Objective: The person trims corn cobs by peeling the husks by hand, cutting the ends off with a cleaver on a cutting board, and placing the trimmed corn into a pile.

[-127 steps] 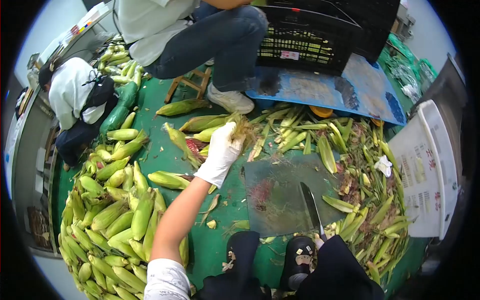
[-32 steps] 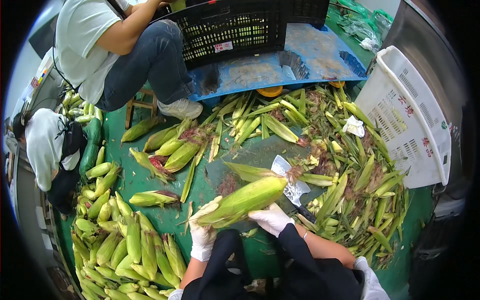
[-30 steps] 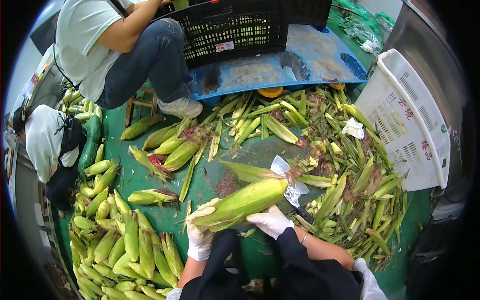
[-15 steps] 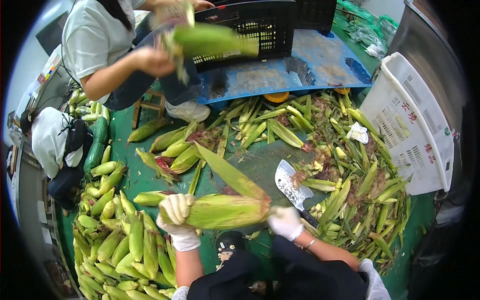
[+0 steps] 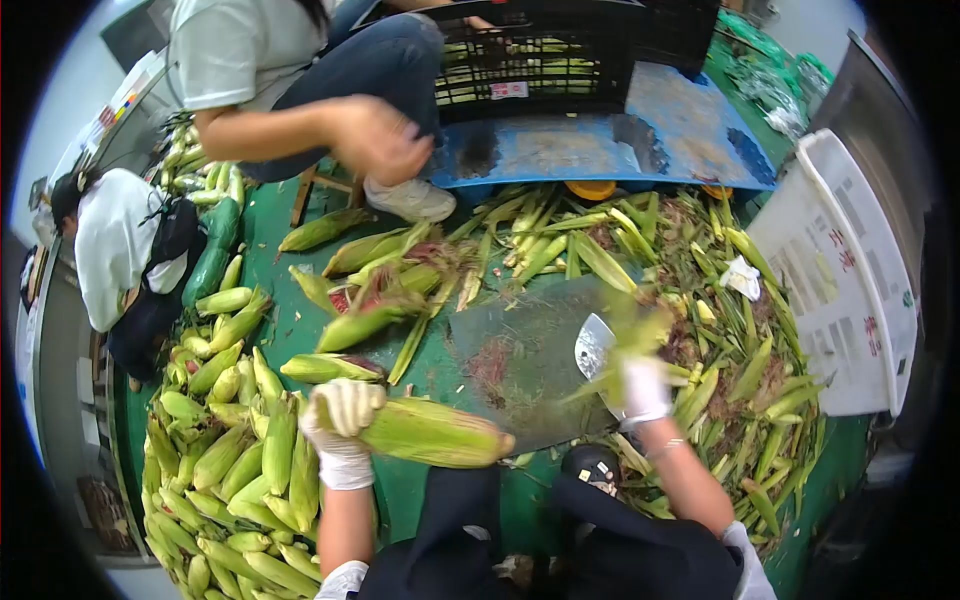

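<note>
Gloved in white, my left hand is closed round one end of a green ear of corn, which lies level above the floor, its other end pointing right. My right hand is at the right, over the knife and the edge of the husk heap, with a motion-blurred piece of green husk at its fingers. Partly hidden behind it, the broad blade of the knife rests on the dark mat. Several unpeeled ears lie on the floor beyond my left hand.
A big pile of corn fills the lower left. Loose husks are heaped at the right, beside a white crate. Behind stand a blue pallet and black crate. One person sits by them; another crouches far left.
My right hand has moved right and away from the ear, with husk at its fingers. Another ear now lies blurred by the unpeeled ones, and the seated person's hand holds no corn.
</note>
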The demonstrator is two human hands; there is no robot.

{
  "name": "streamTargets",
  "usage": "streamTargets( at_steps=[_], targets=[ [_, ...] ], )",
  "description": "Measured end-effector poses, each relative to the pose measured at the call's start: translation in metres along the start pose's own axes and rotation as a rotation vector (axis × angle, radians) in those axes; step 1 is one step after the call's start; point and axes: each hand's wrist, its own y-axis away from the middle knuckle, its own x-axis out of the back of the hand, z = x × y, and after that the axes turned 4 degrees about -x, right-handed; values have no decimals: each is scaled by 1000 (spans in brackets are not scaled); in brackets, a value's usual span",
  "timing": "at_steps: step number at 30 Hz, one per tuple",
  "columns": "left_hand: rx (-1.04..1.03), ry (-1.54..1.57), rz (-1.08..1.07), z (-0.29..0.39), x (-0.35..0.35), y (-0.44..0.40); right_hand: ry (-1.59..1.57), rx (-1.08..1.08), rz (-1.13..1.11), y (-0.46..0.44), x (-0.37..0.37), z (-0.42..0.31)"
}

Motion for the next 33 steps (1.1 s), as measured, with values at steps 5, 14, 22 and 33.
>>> streamTargets(
  at_steps=[5,14,22,33],
  targets=[
    [-85,-1086,416,145,56,16,-1400,-1088,831,42,154,116],
    [-399,-3052,412,332,208,8,108,-507,-342,137,31,41],
    [-61,-2254,-276,-12,194,-42,357,-413,-475,101,-27,23],
    [609,-1278,-258,-85,161,-82,55,-807,-133,75,59,-8]
  ],
)
